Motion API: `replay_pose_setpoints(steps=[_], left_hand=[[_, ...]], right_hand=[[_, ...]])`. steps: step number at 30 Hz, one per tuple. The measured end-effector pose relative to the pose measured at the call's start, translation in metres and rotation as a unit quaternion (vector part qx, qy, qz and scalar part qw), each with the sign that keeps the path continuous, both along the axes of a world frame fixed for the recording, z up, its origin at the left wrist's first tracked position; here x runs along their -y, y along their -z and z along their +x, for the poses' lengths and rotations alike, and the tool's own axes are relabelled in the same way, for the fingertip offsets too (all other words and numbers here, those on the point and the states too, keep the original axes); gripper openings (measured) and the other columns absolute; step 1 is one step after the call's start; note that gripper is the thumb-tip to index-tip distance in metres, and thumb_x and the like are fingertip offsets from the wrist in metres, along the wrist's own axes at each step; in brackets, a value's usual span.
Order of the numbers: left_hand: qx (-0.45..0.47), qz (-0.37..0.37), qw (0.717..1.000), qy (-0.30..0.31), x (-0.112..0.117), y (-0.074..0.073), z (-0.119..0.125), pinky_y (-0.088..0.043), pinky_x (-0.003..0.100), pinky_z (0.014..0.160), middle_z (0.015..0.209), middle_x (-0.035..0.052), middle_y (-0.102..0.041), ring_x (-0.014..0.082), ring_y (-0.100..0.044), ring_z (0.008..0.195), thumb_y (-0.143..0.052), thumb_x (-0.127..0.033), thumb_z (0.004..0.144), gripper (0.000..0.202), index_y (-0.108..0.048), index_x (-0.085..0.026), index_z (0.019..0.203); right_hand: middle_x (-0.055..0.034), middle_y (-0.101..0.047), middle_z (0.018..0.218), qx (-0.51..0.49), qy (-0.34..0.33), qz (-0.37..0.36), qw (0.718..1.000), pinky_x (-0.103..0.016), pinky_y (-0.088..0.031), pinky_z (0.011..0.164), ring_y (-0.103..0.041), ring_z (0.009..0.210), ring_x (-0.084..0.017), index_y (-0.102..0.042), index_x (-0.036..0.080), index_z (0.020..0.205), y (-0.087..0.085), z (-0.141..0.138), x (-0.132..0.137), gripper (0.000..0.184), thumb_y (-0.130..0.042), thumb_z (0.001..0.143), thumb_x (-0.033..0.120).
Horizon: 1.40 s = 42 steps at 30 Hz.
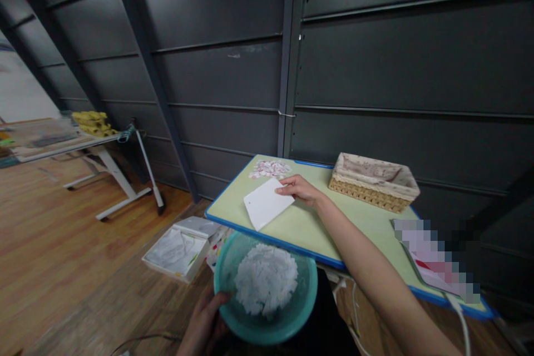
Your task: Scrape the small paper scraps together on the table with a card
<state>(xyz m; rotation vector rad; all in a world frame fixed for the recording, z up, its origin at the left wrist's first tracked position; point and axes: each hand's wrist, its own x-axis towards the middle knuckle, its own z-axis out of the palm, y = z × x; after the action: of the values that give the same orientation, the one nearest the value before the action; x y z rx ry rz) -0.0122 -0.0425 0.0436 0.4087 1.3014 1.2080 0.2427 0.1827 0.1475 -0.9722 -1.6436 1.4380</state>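
My right hand (297, 189) is closed on a white rectangular card (268, 204), thumb on top, with a small dark dot near its left corner. The card lies over the front part of a pale green tabletop (321, 227) with a blue edge; whether it touches the top I cannot tell. My left hand (208, 311) grips the left rim of a teal plastic basin (307, 303), thumb over the edge. Inside the basin is a heap of small white pieces (267, 278). Behind the card lies a spread of small white and reddish pieces (270, 168).
A wicker basket (367, 191) with a cloth lining stands at the table's back right. Nearer sits a partly blurred flat device (434, 261) with a white cable (461, 317). An open white box (177, 250) is on the floor, left. Another table (62, 144) holds yellow things (94, 122).
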Motion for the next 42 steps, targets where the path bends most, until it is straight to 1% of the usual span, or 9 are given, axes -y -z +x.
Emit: replay_pose_setpoints(steps=[5, 8, 13, 17, 22, 26, 31, 36, 42], left_hand=[[0.007, 0.001, 1.0, 0.008, -0.001, 0.006, -0.002, -0.055, 0.029, 0.05, 0.074, 0.0065, -0.078, 0.0226, -0.072, 0.06, -0.071, -0.016, 0.072, 0.03, -0.064, -0.015, 0.101], [0.007, 0.008, 1.0, 0.007, -0.004, 0.015, -0.005, -0.052, 0.029, 0.048, 0.076, 0.0067, -0.078, 0.0253, -0.073, 0.067, -0.074, -0.017, 0.069, 0.038, -0.061, -0.016, 0.105], [0.03, 0.026, 0.999, 0.03, -0.007, 0.026, -0.009, -0.053, 0.032, 0.05, 0.075, 0.0058, -0.077, 0.0245, -0.071, 0.061, -0.078, -0.025, 0.065, 0.046, -0.059, -0.017, 0.107], [0.035, 0.008, 0.999, 0.02, -0.005, 0.02, -0.008, -0.055, 0.032, 0.054, 0.08, 0.0064, -0.078, 0.024, -0.072, 0.065, -0.075, -0.02, 0.069, 0.043, -0.058, -0.017, 0.108], [0.004, 0.009, 1.0, 0.023, -0.003, 0.012, -0.005, -0.047, 0.024, 0.043, 0.062, 0.0001, -0.072, 0.018, -0.067, 0.052, -0.073, -0.018, 0.073, 0.039, -0.058, -0.016, 0.109], [0.025, 0.003, 1.0, 0.014, -0.003, 0.012, -0.004, -0.054, 0.029, 0.052, 0.075, 0.003, -0.077, 0.0206, -0.07, 0.06, -0.071, -0.015, 0.071, 0.043, -0.058, -0.018, 0.112], [0.012, 0.021, 0.999, 0.022, -0.003, 0.012, -0.004, -0.037, 0.021, 0.035, 0.045, -0.0077, -0.058, 0.0086, -0.042, 0.03, -0.075, -0.018, 0.07, 0.029, -0.065, -0.016, 0.097], [0.031, 0.029, 0.999, 0.018, -0.004, 0.013, -0.005, -0.047, 0.023, 0.043, 0.063, 0.0021, -0.073, 0.0147, -0.062, 0.048, -0.08, -0.022, 0.063, 0.029, -0.068, -0.015, 0.088], [0.011, -0.001, 1.0, 0.014, -0.005, 0.018, -0.006, -0.056, 0.031, 0.049, 0.065, 0.0034, -0.074, 0.021, -0.068, 0.053, -0.08, -0.021, 0.063, 0.036, -0.064, -0.016, 0.095]], right_hand=[[-0.0082, -0.075, 0.085, 0.003, 0.286, 0.123, 0.95, -0.028, -0.045, 0.057, -0.062, 0.07, -0.02, -0.077, 0.01, 0.1, 0.0, 0.011, -0.016, 0.046, -0.071, 0.065, 0.04], [-0.0087, -0.076, 0.089, 0.07, 0.367, 0.16, 0.914, -0.03, -0.048, 0.066, -0.065, 0.078, -0.023, -0.077, 0.011, 0.101, 0.003, 0.021, -0.024, 0.042, -0.065, 0.069, 0.034], [-0.0089, -0.076, 0.085, 0.123, 0.351, 0.172, 0.912, -0.03, -0.048, 0.066, -0.066, 0.075, -0.024, -0.078, 0.01, 0.102, 0.006, 0.026, -0.027, 0.04, -0.063, 0.069, 0.029], [-0.01, -0.077, 0.09, 0.118, 0.333, 0.175, 0.919, -0.029, -0.048, 0.065, -0.066, 0.076, -0.024, -0.078, 0.009, 0.101, 0.005, 0.022, -0.024, 0.041, -0.063, 0.069, 0.029], [-0.0106, -0.076, 0.086, 0.12, 0.298, 0.174, 0.931, -0.029, -0.046, 0.062, -0.065, 0.073, -0.023, -0.078, 0.007, 0.1, 0.004, 0.02, -0.023, 0.043, -0.063, 0.067, 0.031], [-0.0103, -0.075, 0.082, 0.08, 0.308, 0.156, 0.935, -0.028, -0.043, 0.057, -0.062, 0.068, -0.021, -0.078, 0.006, 0.097, 0.003, 0.021, -0.022, 0.045, -0.064, 0.064, 0.034], [-0.008, -0.071, 0.069, 0.059, 0.269, 0.102, 0.956, -0.026, -0.038, 0.049, -0.056, 0.057, -0.018, -0.079, 0.007, 0.09, 0.003, 0.017, -0.018, 0.042, -0.068, 0.06, 0.034], [-0.0071, -0.072, 0.071, 0.043, 0.304, 0.105, 0.946, -0.026, -0.04, 0.048, -0.057, 0.058, -0.018, -0.078, 0.008, 0.093, 0.004, 0.019, -0.02, 0.042, -0.069, 0.06, 0.032], [-0.0071, -0.071, 0.07, 0.048, 0.272, 0.108, 0.955, -0.024, -0.038, 0.046, -0.056, 0.056, -0.017, -0.079, 0.009, 0.088, 0.006, 0.021, -0.021, 0.037, -0.068, 0.061, 0.032]])
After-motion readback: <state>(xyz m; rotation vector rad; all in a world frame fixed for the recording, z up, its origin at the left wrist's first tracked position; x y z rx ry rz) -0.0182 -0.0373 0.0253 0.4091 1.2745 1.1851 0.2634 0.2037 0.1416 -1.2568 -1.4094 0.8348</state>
